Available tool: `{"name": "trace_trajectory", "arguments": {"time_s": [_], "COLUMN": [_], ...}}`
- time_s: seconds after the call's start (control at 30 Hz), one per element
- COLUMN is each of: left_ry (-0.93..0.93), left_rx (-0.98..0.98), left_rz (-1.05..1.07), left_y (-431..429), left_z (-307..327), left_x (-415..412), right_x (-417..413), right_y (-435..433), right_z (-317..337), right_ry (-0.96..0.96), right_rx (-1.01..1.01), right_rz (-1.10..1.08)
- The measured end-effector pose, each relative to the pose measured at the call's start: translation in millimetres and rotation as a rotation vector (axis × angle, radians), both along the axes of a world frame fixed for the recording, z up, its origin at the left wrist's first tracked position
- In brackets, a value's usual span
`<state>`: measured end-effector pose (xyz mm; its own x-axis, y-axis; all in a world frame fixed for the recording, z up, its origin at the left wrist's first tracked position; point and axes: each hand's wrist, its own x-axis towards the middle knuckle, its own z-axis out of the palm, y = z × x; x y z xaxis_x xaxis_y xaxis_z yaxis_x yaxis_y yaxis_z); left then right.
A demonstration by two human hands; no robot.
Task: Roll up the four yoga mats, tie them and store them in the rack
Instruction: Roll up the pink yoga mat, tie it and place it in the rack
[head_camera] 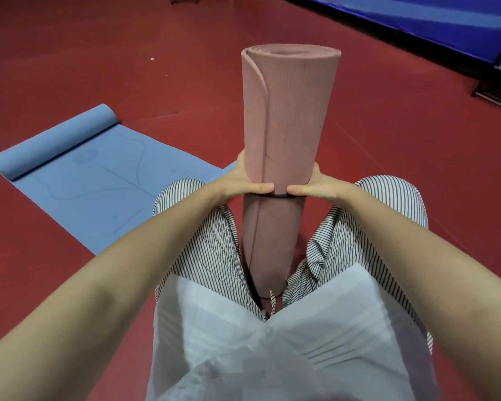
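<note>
Now grips rolled pink mat [289, 111], upright between knees [182, 195], left hand [245, 183] and right hand [315, 188] both wrapped round it at dark strap [278, 195]; tying underway. Leaves blue mat [99, 183] mostly unrolled on floor [388, 169], storing undone.

There is just one camera. It sits on the person's head and looks forward and down, over the arms and lap. It is very near the left hand [243, 182] and the right hand [317, 186], which are in the middle with the pink rolled mat [289, 111]. The wide view also takes in the red floor [388, 169] far ahead and to each side.
</note>
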<state>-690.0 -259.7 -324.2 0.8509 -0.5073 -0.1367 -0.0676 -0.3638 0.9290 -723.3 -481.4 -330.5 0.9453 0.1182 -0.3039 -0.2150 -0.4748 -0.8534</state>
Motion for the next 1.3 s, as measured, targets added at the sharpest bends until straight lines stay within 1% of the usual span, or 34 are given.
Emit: {"name": "trace_trajectory", "arguments": {"time_s": [0.1, 0.17, 0.23, 0.4, 0.47, 0.57, 0.7, 0.83, 0.93, 1.03, 1.17, 1.3], "left_ry": [0.004, 0.033, 0.068, 0.137, 0.176, 0.208, 0.236, 0.29, 0.322, 0.341, 0.399, 0.449], "left_rx": [-0.193, -0.273, -0.293, -0.311, -0.308, -0.307, -0.284, -0.323, -0.328, -0.316, -0.279, -0.23], "left_rz": [0.105, 0.143, 0.139, 0.149, 0.152, 0.157, 0.193, 0.219, 0.197, 0.152, 0.05, -0.07], "left_y": [-14, -24, -32, -52, -65, -90, -133, -174, -198, -222, -266, -326], "left_z": [7, 10, 10, 2, 0, -4, -6, 9, 38, 85, 179, 290], "left_x": [11, 25, 42, 89, 113, 161, 238, 297, 321, 332, 335, 332], "right_x": [14, 28, 42, 79, 101, 147, 209, 272, 292, 295, 287, 271], "right_y": [3, 3, 0, -16, -25, -50, -71, -105, -126, -149, -187, -234], "right_z": [8, 10, 9, 5, 2, -14, -3, 6, 38, 88, 170, 278], "right_ry": [-0.056, -0.067, -0.059, 0.005, 0.023, 0.022, 0.014, -0.02, -0.034, -0.025, 0.007, 0.024], "right_rx": [0.137, 0.218, 0.28, 0.322, 0.34, 0.438, 0.448, 0.468, 0.476, 0.49, 0.503, 0.531], "right_rz": [-0.105, -0.167, -0.191, -0.196, -0.24, -0.318, -0.429, -0.534, -0.572, -0.615, -0.733, -0.821]}}
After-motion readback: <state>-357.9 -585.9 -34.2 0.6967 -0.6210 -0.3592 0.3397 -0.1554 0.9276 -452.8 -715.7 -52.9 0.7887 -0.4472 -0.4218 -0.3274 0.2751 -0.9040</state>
